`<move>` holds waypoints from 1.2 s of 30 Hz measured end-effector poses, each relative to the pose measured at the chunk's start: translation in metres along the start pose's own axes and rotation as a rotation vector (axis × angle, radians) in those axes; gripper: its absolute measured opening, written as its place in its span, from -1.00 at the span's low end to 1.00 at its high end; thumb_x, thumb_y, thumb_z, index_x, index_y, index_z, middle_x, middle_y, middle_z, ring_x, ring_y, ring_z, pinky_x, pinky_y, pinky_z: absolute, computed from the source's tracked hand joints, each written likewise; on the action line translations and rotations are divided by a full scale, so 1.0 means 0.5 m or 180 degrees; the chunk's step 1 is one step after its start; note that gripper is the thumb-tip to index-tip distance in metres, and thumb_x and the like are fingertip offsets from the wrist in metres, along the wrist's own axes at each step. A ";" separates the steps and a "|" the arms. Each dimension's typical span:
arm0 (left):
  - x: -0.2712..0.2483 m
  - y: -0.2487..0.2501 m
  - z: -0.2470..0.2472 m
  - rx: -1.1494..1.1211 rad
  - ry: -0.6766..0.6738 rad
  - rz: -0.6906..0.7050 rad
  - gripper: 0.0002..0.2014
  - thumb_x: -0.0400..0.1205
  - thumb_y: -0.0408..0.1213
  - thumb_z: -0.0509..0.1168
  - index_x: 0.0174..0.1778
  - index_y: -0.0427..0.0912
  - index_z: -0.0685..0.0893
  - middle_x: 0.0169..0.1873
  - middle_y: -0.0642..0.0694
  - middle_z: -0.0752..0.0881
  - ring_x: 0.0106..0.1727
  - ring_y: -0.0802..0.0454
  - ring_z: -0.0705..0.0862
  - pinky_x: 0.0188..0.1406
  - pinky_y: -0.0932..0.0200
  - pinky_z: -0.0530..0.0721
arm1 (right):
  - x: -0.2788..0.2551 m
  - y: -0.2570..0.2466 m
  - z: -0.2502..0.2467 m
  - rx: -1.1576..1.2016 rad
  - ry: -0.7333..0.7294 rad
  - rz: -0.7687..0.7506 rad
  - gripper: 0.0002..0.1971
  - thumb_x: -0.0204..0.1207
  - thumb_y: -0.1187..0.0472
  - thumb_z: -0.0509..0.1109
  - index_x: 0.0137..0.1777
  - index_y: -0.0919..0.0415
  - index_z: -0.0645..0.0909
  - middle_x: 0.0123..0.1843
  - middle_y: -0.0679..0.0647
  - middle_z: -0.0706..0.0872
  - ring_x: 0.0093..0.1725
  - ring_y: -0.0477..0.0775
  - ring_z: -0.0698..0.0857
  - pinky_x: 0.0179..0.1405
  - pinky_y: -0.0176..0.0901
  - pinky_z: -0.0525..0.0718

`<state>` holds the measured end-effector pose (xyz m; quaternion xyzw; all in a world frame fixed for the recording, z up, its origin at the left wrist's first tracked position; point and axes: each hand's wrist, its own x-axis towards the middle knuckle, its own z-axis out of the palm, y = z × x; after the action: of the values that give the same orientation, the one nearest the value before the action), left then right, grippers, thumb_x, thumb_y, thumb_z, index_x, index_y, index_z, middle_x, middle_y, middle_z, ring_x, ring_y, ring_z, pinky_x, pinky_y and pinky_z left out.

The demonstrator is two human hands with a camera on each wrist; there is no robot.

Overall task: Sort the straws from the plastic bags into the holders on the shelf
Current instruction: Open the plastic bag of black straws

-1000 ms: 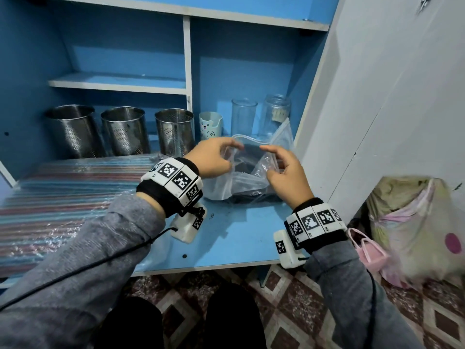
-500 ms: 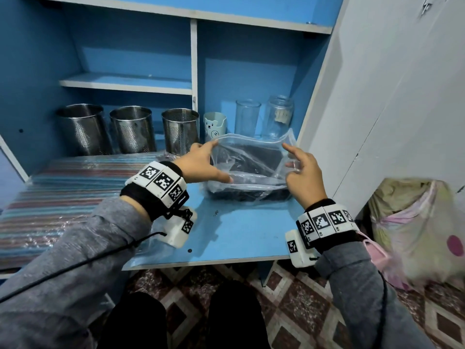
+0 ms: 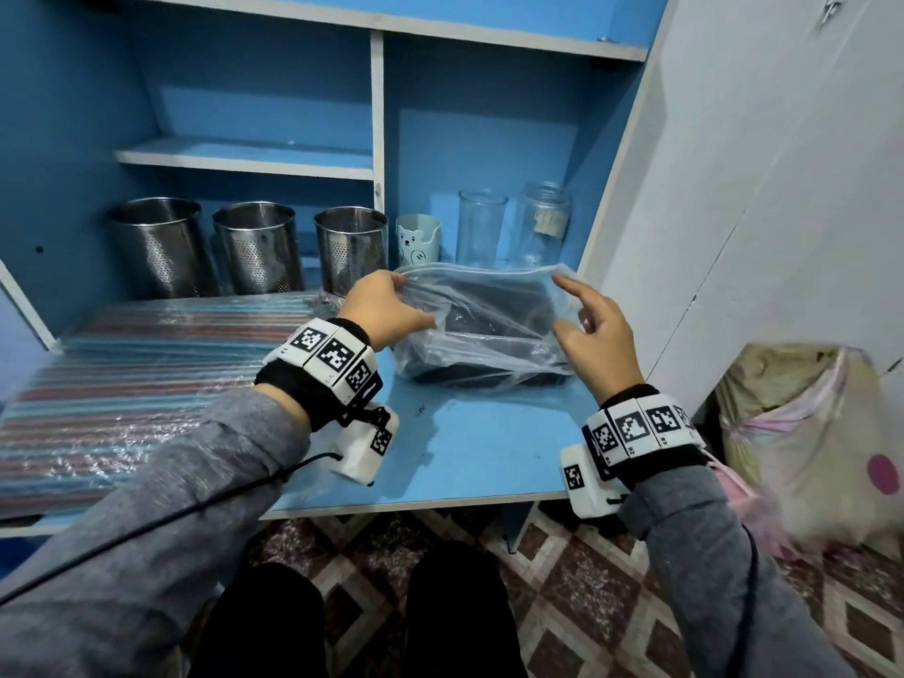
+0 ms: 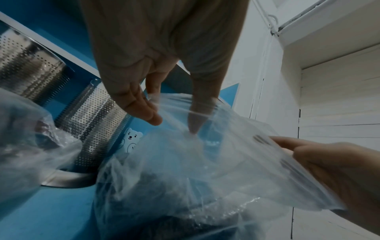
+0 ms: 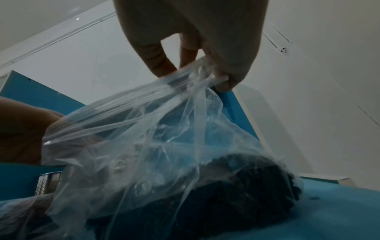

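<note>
Both hands have spread apart since the earlier frames, stretching the clear plastic bag (image 3: 482, 330) wide along its top edge. Left hand (image 3: 386, 308) pinches the bag's left end; right hand (image 3: 594, 335) pinches the right end between thumb and fingers. Dark straws (image 5: 242, 183) lie inside the bag, below and between the hands, on the blue worktop (image 3: 464, 452). Its mouth looks ready to open. Three metal holders (image 3: 259, 247) stand beyond the left hand.

Glossy clear plastic bag (image 3: 482, 325); perforated metal holders (image 3: 257, 247)
</note>
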<state>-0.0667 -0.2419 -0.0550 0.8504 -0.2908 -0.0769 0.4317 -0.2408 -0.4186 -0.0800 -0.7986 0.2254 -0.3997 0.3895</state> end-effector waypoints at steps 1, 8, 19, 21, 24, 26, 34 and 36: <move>-0.001 0.004 0.006 0.0009 -0.0020 -0.0038 -0.16 0.35 -0.17 0.65 0.51 -0.29 0.43 0.31 -0.16 0.58 0.18 0.00 0.57 0.20 0.16 0.55 | 0.000 0.000 0.004 0.0031 -0.0018 -0.0041 -0.46 0.49 0.40 0.35 0.38 -0.15 0.62 -0.09 -0.23 0.51 -0.27 -0.38 0.52 -0.17 -0.72 0.41; -0.020 0.024 0.030 0.0275 0.0026 0.0028 -0.11 0.27 -0.01 0.69 0.42 -0.19 0.38 0.25 -0.12 0.40 0.11 0.04 0.44 0.26 0.15 0.47 | 0.004 0.010 0.007 -0.0631 -0.0134 0.0057 -0.41 0.46 0.15 0.55 0.46 -0.26 0.52 -0.07 -0.42 0.58 -0.19 -0.36 0.54 -0.07 -0.37 0.56; -0.019 0.001 -0.009 0.0771 -0.0530 0.0489 -0.90 0.58 -0.15 0.46 -0.24 -0.04 0.76 0.02 -0.10 0.66 -0.04 0.10 0.58 -0.03 0.33 0.53 | 0.044 0.051 -0.034 -0.1435 0.0103 0.0570 -0.93 0.58 0.19 0.42 -0.05 0.10 0.74 0.12 0.17 0.68 0.05 0.19 0.65 0.08 -0.16 0.56; -0.015 -0.003 -0.023 0.0625 -0.0839 0.0499 -0.87 0.55 -0.09 0.50 -0.19 -0.07 0.83 -0.23 0.03 0.76 -0.29 0.24 0.58 -0.38 0.49 0.47 | 0.058 0.057 -0.042 -0.1496 -0.0036 0.0350 -0.91 0.57 0.23 0.45 -0.05 0.21 0.77 0.23 0.24 0.51 0.27 0.27 0.53 0.38 -0.09 0.46; -0.012 -0.003 -0.039 0.0293 -0.1353 0.0420 -0.89 0.56 -0.05 0.48 -0.15 0.04 0.85 -0.25 0.02 0.82 -0.30 0.30 0.60 -0.27 0.59 0.51 | 0.069 0.056 -0.054 -0.1379 -0.0272 -0.0081 -0.90 0.55 0.40 0.43 -0.01 0.36 0.77 0.26 0.23 0.49 0.26 0.15 0.52 0.38 -0.33 0.39; -0.012 -0.003 -0.036 -0.0030 -0.1660 0.0377 -0.90 0.64 -0.18 0.40 -0.06 -0.04 0.83 -0.10 -0.13 0.83 -0.16 0.18 0.65 0.05 0.32 0.63 | 0.073 0.051 -0.058 -0.1121 -0.0477 -0.0291 -0.73 0.50 0.61 0.29 0.01 0.36 0.76 0.23 0.13 0.53 0.17 0.04 0.58 0.21 -0.53 0.46; -0.002 0.003 0.008 -0.0840 -0.1463 0.0042 -0.69 0.78 -0.48 0.02 0.20 0.01 0.54 -0.11 -0.15 0.56 -0.12 -0.13 0.48 -0.19 -0.05 0.68 | 0.091 0.040 -0.054 -0.0804 -0.1318 0.0498 -0.86 0.55 0.43 0.31 0.01 0.24 0.63 -0.07 0.07 0.70 -0.28 -0.05 0.60 -0.35 -0.25 0.52; 0.004 0.011 0.019 -0.1000 -0.1285 -0.0048 -0.63 0.72 -0.53 -0.01 0.07 0.05 0.55 -0.14 -0.09 0.54 -0.26 -0.09 0.51 -0.34 0.00 0.66 | 0.090 0.043 -0.052 -0.1051 -0.1591 0.0598 -0.84 0.50 0.28 0.46 0.04 0.16 0.58 -0.11 0.01 0.67 -0.27 -0.08 0.60 -0.33 -0.34 0.54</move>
<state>-0.0710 -0.2520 -0.0564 0.7424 -0.3491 -0.2926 0.4912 -0.2370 -0.4731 -0.0667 -0.9002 0.2574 -0.1112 0.3332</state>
